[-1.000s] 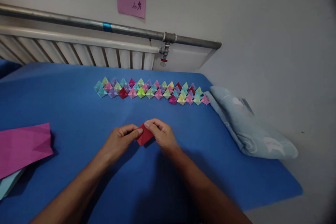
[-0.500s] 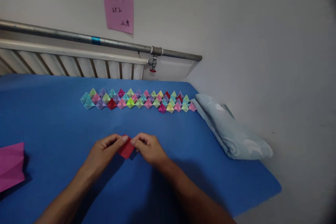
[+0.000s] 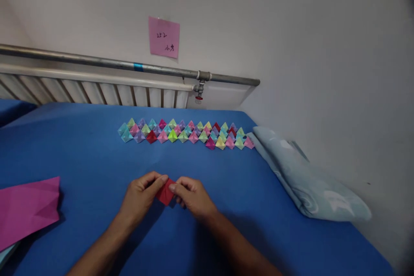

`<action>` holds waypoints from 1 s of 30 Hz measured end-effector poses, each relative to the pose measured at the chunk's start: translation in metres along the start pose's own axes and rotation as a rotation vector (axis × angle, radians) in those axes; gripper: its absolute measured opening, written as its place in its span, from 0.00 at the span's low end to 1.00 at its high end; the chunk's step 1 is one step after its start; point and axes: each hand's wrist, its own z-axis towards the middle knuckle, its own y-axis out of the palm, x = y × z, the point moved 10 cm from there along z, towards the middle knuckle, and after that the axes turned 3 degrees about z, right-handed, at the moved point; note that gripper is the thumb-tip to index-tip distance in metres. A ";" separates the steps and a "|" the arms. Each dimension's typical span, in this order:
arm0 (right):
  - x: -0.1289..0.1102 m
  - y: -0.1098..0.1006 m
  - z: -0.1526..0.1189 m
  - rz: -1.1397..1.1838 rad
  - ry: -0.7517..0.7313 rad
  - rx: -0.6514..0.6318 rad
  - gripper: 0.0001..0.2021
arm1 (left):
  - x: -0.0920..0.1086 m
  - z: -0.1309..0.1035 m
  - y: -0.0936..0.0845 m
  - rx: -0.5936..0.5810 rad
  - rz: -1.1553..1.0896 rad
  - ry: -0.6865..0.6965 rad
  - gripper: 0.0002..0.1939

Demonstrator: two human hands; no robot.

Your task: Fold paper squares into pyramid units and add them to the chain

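Right of the fingers [image 3: 181, 191] lies a folded pale-blue cloth [image 3: 308, 177]; beyond them, a white radiator [image 3: 140, 95] runs below a metal pipe [image 3: 106, 62], with a pink note [image 3: 164, 39] above.

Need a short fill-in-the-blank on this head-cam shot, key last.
The folded paper held by the left hand and right hand is ____ in colour.
The pink note hangs on the ____.
The magenta sheet is cut off by the picture's ____ edge.
Blue tape wraps the metal ____.

Missing words: red; wall; left; pipe.
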 end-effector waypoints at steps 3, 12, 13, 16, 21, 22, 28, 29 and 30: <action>0.009 0.009 -0.001 0.031 0.094 -0.045 0.08 | -0.002 -0.001 -0.002 0.015 -0.007 -0.009 0.22; 0.012 0.014 -0.003 0.094 0.118 -0.035 0.04 | -0.006 0.001 -0.008 0.066 -0.059 -0.075 0.23; 0.013 0.014 -0.003 0.078 0.123 -0.038 0.05 | -0.007 0.001 -0.008 0.067 -0.067 -0.085 0.24; 0.012 0.013 -0.003 0.046 0.119 -0.033 0.09 | -0.013 0.001 -0.009 0.074 -0.089 -0.117 0.24; 0.017 0.013 -0.003 0.075 0.142 -0.026 0.09 | -0.014 0.001 -0.005 0.032 -0.048 -0.124 0.25; 0.019 0.014 -0.002 0.076 0.150 -0.032 0.09 | -0.013 0.001 -0.005 0.028 -0.029 -0.116 0.25; 0.025 0.015 -0.001 0.072 0.172 -0.026 0.08 | -0.011 0.004 -0.007 0.033 0.018 -0.094 0.25; 0.026 0.016 -0.002 0.073 0.189 -0.038 0.08 | -0.012 0.005 -0.006 0.024 0.020 -0.100 0.25; 0.027 0.016 -0.002 0.070 0.202 -0.051 0.09 | -0.014 0.006 -0.005 0.013 0.023 -0.109 0.25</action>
